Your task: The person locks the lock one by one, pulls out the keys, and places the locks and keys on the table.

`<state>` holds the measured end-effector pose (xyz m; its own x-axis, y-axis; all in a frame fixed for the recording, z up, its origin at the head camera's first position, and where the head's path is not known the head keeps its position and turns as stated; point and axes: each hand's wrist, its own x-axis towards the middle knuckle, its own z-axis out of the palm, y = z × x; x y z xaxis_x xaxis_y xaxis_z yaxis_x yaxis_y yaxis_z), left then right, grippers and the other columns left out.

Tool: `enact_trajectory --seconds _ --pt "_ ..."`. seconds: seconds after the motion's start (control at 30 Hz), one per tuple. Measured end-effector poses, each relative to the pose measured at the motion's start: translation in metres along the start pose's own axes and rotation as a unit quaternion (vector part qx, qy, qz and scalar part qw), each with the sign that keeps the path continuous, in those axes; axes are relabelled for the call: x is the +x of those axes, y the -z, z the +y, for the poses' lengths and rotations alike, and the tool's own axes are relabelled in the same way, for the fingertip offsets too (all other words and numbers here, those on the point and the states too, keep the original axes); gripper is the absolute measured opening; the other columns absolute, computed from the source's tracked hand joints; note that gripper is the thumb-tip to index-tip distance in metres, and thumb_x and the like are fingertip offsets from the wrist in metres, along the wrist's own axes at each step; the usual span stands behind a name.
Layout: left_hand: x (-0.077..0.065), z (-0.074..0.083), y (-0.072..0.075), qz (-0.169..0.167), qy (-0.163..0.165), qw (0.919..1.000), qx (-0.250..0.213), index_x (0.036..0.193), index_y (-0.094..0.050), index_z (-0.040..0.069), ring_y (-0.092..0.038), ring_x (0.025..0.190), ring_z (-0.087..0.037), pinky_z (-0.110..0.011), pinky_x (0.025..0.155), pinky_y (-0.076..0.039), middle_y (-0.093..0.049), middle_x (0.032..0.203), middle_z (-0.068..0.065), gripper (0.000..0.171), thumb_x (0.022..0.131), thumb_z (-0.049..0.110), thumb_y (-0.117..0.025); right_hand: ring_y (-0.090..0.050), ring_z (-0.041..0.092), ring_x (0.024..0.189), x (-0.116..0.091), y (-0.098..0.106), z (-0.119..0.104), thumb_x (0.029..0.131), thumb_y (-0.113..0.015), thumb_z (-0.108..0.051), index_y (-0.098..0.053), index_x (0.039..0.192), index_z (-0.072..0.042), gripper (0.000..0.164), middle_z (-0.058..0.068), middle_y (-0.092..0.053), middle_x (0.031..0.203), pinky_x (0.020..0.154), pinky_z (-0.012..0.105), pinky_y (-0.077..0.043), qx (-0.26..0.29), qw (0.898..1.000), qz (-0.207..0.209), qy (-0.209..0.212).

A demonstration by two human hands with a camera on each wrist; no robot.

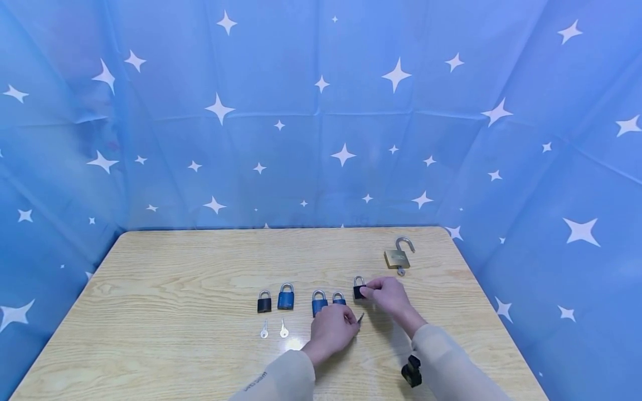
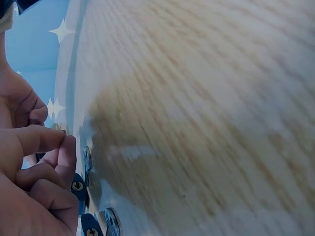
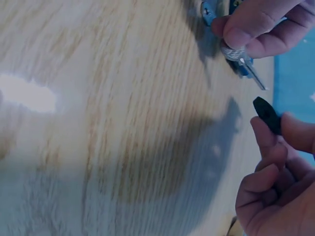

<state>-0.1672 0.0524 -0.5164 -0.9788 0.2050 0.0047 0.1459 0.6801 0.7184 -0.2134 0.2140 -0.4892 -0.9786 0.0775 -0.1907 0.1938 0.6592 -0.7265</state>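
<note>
My right hand pinches a small black padlock with a silver shackle, its shackle pointing away in the head view. Just to the left, my left hand holds a small silver key between thumb and fingers. In the right wrist view, the key's blade points toward the black padlock's underside, with a gap between them. Two blue padlocks, one larger and one smaller, lie right beyond my left hand. Keys lie by them in the left wrist view, hidden by my hand from above.
Further left lie another black padlock and a blue padlock, each with a key in front. A brass padlock with its shackle open and a key in it lies at the back right of the wooden table.
</note>
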Motion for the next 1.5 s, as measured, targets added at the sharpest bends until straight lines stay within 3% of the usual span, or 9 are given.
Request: enact_trajectory --seconds 0.17,0.4,0.73,0.97,1.1,1.5 --pt "0.000 0.000 -0.002 0.005 0.004 1.0000 0.005 0.067 -0.068 0.024 -0.051 0.061 -0.006 -0.026 0.051 -0.036 -0.058 0.064 0.014 0.012 0.076 0.020 -0.075 -0.058 0.016 0.081 0.002 -0.004 0.005 0.087 -0.071 -0.021 -0.075 0.092 -0.004 0.018 0.009 -0.073 0.096 0.065 0.026 -0.040 -0.020 1.000 0.000 -0.004" --pt "0.000 0.001 -0.005 0.018 -0.009 0.9998 -0.003 0.070 -0.067 0.024 -0.048 0.058 -0.004 -0.024 0.049 -0.034 -0.054 0.062 0.015 0.013 0.082 0.021 -0.070 -0.049 0.014 0.065 0.003 -0.008 0.012 0.086 -0.072 -0.023 -0.075 0.084 -0.005 0.018 0.003 -0.066 0.073 0.060 0.027 -0.035 -0.027 1.000 -0.004 -0.009" --pt "0.003 0.003 -0.009 0.019 0.000 0.9998 -0.003 0.077 -0.067 0.020 -0.050 0.060 -0.006 -0.025 0.052 -0.035 -0.057 0.063 0.014 0.007 0.079 0.015 -0.072 -0.043 0.012 0.056 0.001 -0.006 0.013 0.086 -0.072 -0.029 -0.074 0.077 -0.009 0.022 -0.002 -0.059 0.061 0.054 0.027 -0.031 -0.065 0.997 -0.011 -0.030" --pt "0.004 0.007 -0.015 0.011 -0.023 0.9994 0.021 0.078 -0.071 0.021 -0.052 0.059 -0.006 -0.024 0.050 -0.037 -0.060 0.064 0.013 0.008 0.083 0.015 -0.069 -0.044 0.013 0.058 0.001 -0.002 0.015 0.086 -0.072 -0.031 -0.073 0.073 -0.009 0.025 -0.001 -0.064 0.069 0.055 0.026 -0.031 -0.086 0.996 -0.011 -0.028" --pt "0.007 0.008 -0.019 0.001 -0.026 0.9995 0.019 0.076 -0.071 0.022 -0.051 0.059 -0.003 -0.023 0.051 -0.036 -0.059 0.063 0.014 0.006 0.081 0.019 -0.073 -0.042 0.012 0.057 0.002 0.000 0.018 0.088 -0.069 -0.033 -0.070 0.070 -0.008 0.031 -0.003 -0.059 0.064 0.054 0.026 -0.029 -0.098 0.995 -0.006 -0.027" --pt "0.010 0.010 -0.025 -0.008 -0.044 0.9976 0.053 0.077 -0.071 0.022 -0.050 0.058 -0.003 -0.021 0.052 -0.035 -0.059 0.064 0.014 0.008 0.079 0.024 -0.078 -0.048 0.014 0.061 0.004 0.012 0.023 0.093 -0.062 -0.035 -0.072 0.078 -0.008 0.033 0.004 -0.067 0.073 0.057 0.027 -0.034 -0.084 0.996 0.005 -0.031"
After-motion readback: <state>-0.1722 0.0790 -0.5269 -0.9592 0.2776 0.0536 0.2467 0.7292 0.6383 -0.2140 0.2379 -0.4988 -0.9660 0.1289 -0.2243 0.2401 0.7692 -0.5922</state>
